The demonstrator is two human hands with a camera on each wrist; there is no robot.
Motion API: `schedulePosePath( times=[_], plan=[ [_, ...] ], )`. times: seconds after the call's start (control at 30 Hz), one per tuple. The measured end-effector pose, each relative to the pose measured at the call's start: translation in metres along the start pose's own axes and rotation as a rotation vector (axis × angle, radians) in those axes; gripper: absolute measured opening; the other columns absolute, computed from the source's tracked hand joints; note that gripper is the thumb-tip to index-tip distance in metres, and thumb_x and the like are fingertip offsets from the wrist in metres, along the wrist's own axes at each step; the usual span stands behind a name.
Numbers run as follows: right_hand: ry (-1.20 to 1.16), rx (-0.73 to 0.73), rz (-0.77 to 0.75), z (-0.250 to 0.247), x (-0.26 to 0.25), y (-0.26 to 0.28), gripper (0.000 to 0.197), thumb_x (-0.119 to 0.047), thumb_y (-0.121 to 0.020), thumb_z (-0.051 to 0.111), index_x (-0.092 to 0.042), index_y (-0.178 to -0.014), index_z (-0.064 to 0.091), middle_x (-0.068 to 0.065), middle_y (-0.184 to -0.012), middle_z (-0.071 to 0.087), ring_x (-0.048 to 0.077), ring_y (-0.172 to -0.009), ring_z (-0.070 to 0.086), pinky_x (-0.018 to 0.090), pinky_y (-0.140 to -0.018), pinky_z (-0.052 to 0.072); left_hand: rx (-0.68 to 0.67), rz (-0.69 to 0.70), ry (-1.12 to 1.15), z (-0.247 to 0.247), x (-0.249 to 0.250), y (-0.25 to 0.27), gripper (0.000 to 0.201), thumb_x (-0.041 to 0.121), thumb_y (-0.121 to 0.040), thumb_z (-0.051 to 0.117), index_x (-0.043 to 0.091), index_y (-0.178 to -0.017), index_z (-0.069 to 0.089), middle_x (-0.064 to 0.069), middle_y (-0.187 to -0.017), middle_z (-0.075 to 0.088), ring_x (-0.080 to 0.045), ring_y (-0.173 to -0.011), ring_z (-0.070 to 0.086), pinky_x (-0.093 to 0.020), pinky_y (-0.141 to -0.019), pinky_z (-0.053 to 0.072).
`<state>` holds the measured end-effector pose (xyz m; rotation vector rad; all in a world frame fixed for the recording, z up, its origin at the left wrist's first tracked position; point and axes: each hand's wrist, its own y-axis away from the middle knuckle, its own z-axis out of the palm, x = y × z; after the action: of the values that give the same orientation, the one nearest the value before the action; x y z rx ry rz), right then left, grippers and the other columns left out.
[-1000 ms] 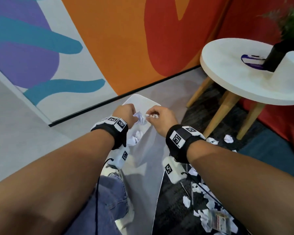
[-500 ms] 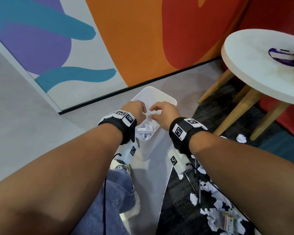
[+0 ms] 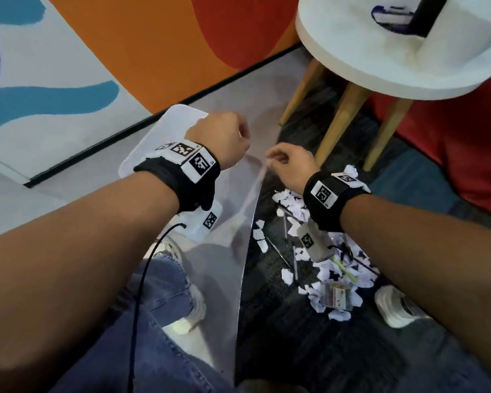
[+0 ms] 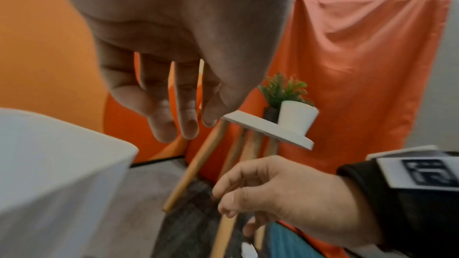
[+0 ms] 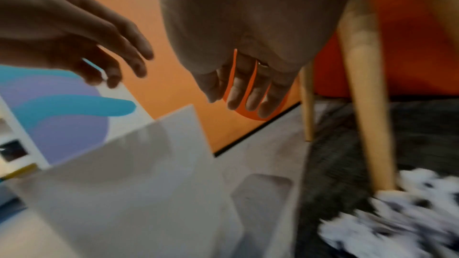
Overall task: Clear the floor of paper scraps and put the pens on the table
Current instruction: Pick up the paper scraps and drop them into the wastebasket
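Crumpled white paper scraps [image 3: 328, 275] lie in a heap on the dark carpet under my right forearm. Thin dark pens [image 3: 294, 259] and a light green pen [image 3: 344, 268] lie among them. The white bin [image 3: 156, 137] stands on the grey floor, partly hidden by my left wrist; it is also in the left wrist view [image 4: 49, 164] and the right wrist view [image 5: 136, 183]. My left hand [image 3: 238, 134] hangs over the bin's right edge, fingers [image 4: 178, 125] relaxed and empty. My right hand [image 3: 272, 157] is just right of the bin, its fingers [image 5: 248, 103] loose and holding nothing.
A round white table [image 3: 352, 69] on wooden legs [image 3: 340, 120] stands at the upper right, with a plant pot [image 4: 296, 118] and a purple item [image 3: 389, 15] on it. Red fabric [image 3: 451, 143] lies behind it. My white shoes [image 3: 394, 310] flank the scraps.
Both hands held crumpled paper over the bin, then lowered into it. They have come out empty and shifted right; the head view has swung toward the scraps.
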<state>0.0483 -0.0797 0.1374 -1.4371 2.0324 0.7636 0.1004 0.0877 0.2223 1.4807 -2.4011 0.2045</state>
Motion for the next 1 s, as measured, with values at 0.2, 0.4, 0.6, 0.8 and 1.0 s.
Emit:
schedulePosePath(
  times=[0.2, 0.4, 0.6, 0.8, 1.0],
  plan=[
    [-0.052, 0.025, 0.301, -0.026, 0.107, 0.022, 0.015, -0.005, -0.088, 0.058, -0.006, -0.098, 0.070, 0.000, -0.069, 0.058, -0.001, -0.050, 0.052, 0.005, -0.045, 0.034, -0.257, 0.148, -0.012, 0.074, 0.048, 0.005, 0.017, 0.021, -0.084, 0.052, 0.026, -0.092, 0.066, -0.003, -0.097, 0.069, -0.029, -0.095, 0.062, -0.036, -0.077, 0.052],
    [0.030, 0.008, 0.474, -0.023, 0.184, 0.037, 0.012, -0.012, -0.086, 0.061, -0.020, -0.088, 0.069, 0.004, -0.089, 0.067, 0.020, -0.081, 0.060, 0.023, -0.069, 0.044, -0.480, 0.161, -0.026, 0.143, 0.068, -0.008, 0.022, 0.019, -0.089, 0.050, 0.022, -0.101, 0.068, -0.007, -0.106, 0.068, -0.029, -0.098, 0.062, -0.029, -0.073, 0.046],
    [0.023, -0.037, 0.722, -0.002, 0.264, 0.064, 0.015, -0.010, -0.085, 0.059, -0.018, -0.090, 0.070, 0.000, -0.094, 0.065, 0.017, -0.086, 0.056, 0.027, -0.088, 0.051, -0.669, 0.134, 0.057, 0.208, 0.082, -0.023, 0.020, 0.019, -0.090, 0.053, 0.022, -0.102, 0.069, 0.003, -0.102, 0.065, -0.020, -0.099, 0.061, -0.024, -0.079, 0.045],
    [0.037, -0.004, 0.802, 0.011, 0.293, 0.064, 0.006, -0.019, -0.088, 0.060, -0.024, -0.085, 0.061, -0.002, -0.094, 0.066, 0.016, -0.079, 0.060, 0.022, -0.066, 0.051, -0.704, 0.102, 0.046, 0.259, 0.085, -0.045, 0.017, 0.019, -0.088, 0.054, 0.025, -0.100, 0.064, 0.004, -0.097, 0.062, -0.018, -0.095, 0.060, -0.026, -0.081, 0.047],
    [0.052, 0.294, 0.756, 0.017, 0.305, 0.049, 0.025, -0.017, -0.083, 0.063, -0.019, -0.105, 0.052, 0.010, -0.117, 0.048, 0.029, -0.098, 0.054, 0.035, -0.083, 0.047, -0.662, 0.056, -0.007, 0.297, 0.070, -0.071, 0.025, 0.025, -0.085, 0.059, 0.023, -0.110, 0.057, -0.006, -0.118, 0.053, -0.026, -0.111, 0.051, -0.036, -0.092, 0.046]
  ],
)
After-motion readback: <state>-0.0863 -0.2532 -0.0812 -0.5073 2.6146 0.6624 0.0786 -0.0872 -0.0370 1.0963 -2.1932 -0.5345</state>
